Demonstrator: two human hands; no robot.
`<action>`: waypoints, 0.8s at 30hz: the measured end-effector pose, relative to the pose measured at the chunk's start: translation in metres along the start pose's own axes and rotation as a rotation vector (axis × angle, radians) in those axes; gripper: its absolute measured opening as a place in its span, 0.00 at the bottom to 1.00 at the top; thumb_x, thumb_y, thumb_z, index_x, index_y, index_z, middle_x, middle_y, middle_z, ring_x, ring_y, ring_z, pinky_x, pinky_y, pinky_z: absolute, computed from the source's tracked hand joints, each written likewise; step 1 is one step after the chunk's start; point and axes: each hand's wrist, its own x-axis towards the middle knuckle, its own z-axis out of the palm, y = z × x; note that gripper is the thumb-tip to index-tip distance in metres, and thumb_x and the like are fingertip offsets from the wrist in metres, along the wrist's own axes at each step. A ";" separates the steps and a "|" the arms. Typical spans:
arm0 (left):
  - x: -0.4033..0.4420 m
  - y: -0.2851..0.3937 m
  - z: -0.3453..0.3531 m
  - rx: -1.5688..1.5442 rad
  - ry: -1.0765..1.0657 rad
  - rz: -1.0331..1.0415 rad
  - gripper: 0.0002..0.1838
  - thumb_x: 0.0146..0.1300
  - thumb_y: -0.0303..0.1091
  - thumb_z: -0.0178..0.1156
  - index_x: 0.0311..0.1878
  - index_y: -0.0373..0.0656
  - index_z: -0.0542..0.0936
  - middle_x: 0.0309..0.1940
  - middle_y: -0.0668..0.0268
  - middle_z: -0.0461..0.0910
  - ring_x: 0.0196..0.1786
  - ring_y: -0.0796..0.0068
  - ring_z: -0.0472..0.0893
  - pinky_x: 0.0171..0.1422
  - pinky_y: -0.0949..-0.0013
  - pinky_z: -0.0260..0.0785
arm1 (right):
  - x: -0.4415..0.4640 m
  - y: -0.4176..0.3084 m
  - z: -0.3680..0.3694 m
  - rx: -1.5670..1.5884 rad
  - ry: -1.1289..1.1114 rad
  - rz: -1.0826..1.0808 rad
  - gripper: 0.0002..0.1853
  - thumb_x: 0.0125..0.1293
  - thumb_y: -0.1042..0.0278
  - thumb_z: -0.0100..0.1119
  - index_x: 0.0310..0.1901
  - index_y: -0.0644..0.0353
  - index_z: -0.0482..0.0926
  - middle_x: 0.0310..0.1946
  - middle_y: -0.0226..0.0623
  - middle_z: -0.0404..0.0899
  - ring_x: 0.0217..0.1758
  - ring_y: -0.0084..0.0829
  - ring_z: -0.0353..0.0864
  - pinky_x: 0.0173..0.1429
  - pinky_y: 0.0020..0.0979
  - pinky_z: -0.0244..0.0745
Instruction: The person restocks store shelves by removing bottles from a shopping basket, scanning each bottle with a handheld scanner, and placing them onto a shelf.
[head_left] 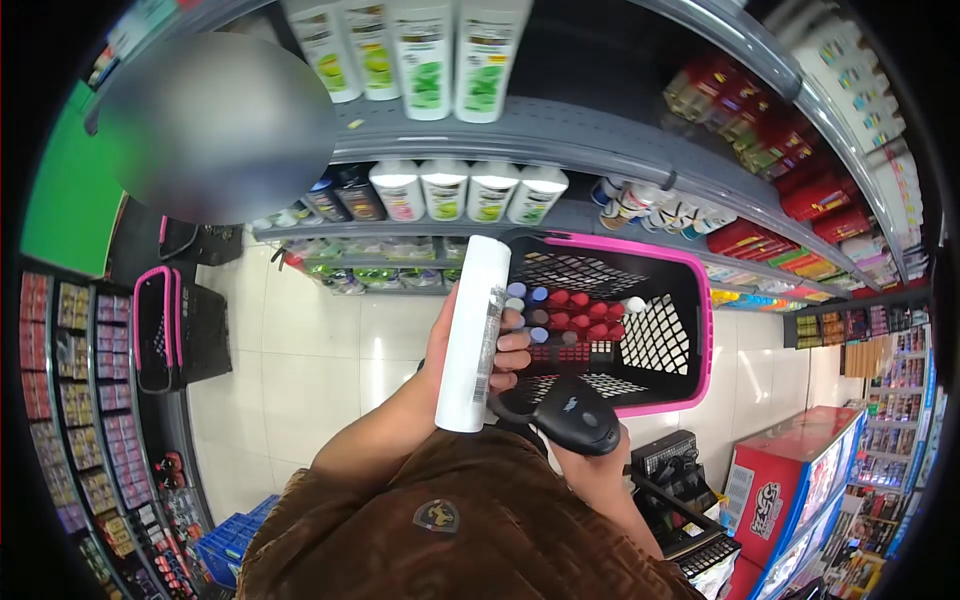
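My left hand (506, 350) is wrapped round a tall white bottle (466, 340), its back label facing right. My right hand (596, 468) grips a black handheld scanner (577, 415), whose head is just right of the bottle's lower end. Beyond both hands is a black basket with a pink rim (707, 330). Inside it stand several red-capped bottles (590, 318), several with blue or grey caps, and one white-capped bottle (634, 305).
Shelves (600, 150) with white shampoo bottles (425, 65) run across the top. At left are another black basket (205, 330), a blue crate (225, 540) and packed racks (75, 400). A red cabinet (770, 490) stands lower right. A blurred round shape covers the upper left.
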 end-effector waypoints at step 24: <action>-0.076 0.063 0.016 0.213 -0.265 0.025 0.41 0.75 0.75 0.40 0.51 0.38 0.75 0.34 0.62 0.70 0.36 0.67 0.70 0.33 0.66 0.69 | 0.021 -0.071 0.091 -0.294 -0.425 -0.284 0.19 0.49 0.76 0.72 0.44 0.66 0.79 0.36 0.45 0.79 0.35 0.51 0.84 0.40 0.42 0.80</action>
